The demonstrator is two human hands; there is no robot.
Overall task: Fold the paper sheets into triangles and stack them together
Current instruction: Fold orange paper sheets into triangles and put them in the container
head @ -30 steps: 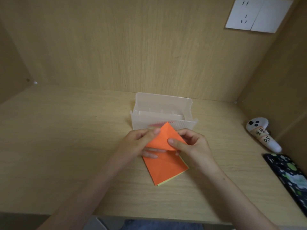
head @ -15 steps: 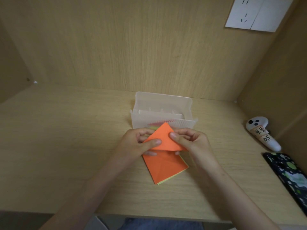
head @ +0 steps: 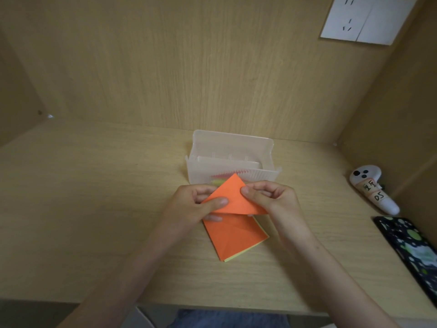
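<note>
My L hand (head: 189, 207) & R hand (head: 274, 200) both pinch the folded orange triangle (head: 234, 197), held over the paper pad (head: 234, 237) mid-desk (head: 94, 209). White controller (head: 371, 189) by R edge, label reads "05".

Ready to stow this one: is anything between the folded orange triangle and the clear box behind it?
Nothing visible does. The left hand and right hand pinch the orange triangle just in front of the clear box; only the box's own front wall lies between.
</note>
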